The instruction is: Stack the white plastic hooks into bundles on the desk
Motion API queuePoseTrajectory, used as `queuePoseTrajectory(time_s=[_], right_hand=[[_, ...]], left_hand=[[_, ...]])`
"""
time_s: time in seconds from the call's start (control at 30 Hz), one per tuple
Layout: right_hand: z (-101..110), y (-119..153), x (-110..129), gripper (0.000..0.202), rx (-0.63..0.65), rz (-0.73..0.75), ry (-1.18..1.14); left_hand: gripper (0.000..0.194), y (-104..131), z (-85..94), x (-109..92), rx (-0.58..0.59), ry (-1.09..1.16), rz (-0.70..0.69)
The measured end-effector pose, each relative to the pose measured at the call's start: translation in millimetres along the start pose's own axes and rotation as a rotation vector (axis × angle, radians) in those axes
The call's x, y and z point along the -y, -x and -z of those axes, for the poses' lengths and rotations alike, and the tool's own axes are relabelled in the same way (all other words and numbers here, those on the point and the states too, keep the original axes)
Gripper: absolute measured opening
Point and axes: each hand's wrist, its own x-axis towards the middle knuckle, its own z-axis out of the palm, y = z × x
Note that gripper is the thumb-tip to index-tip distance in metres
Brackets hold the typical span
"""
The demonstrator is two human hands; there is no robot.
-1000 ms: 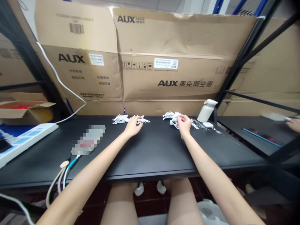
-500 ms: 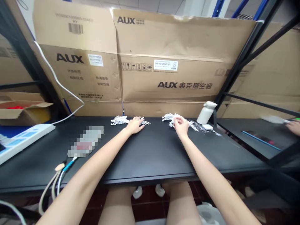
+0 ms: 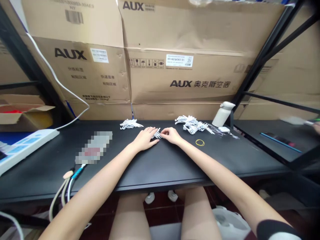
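My left hand lies flat over a small bunch of white hooks on the black table, thumb spread away from the fingers. From the other side, my right hand pinches at the ends of this bunch; its fingertips partly hide what they grip. Behind my left hand rests a second row of white hooks, lined up with their curved ends to the left. A larger, looser pile of white hooks is beyond my right wrist. A yellow rubber band lies in front of that pile.
A white bottle stands at the back right, beside a small white case. On the left are a blurred-out object with cables and a white power strip. Cardboard walls the back. Another person's hand shows far right.
My right hand has moved left from the loose pile to the bunch by my left hand. My left hand has come slightly nearer, off the back row. The rubber band now shows.
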Motion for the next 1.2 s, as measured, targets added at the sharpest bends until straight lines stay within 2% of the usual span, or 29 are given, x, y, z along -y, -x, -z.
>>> queuePoseTrajectory(time_s=[0.13, 0.3, 0.5, 0.7, 0.9, 1.07, 1.2], right_hand=[[-0.3, -11.6, -6.8, 0.013, 0.084, -0.008, -0.062], [9.5, -7.5, -12.4, 0.015, 0.132, 0.004, -0.067], [6.7, 7.0, -4.8, 0.013, 0.033, 0.048, 0.023], [5.0, 8.5, -4.7, 0.014, 0.032, 0.095, 0.086], [6.8, 10.9, 5.1, 0.014, -0.012, 0.184, 0.113], [7.9, 10.2, 4.5, 0.013, -0.047, 0.159, 0.162], [13.2, 9.2, -0.3, 0.011, -0.029, 0.121, 0.164]], left_hand=[[0.060, -0.8, 1.5, -1.1, 0.005, 0.038, 0.042], [0.061, -2.0, 0.4, -7.8, 0.037, -0.079, 0.044], [0.059, -4.1, -3.7, -6.5, -0.020, -0.126, -0.012], [0.052, -5.7, -3.8, -1.8, -0.025, -0.137, -0.033], [0.048, -6.1, -1.3, -2.5, -0.031, -0.142, -0.034], [0.040, -6.2, -0.1, -0.3, -0.031, -0.149, -0.061], [0.041, -6.6, -0.6, 2.3, -0.058, -0.063, -0.080]])
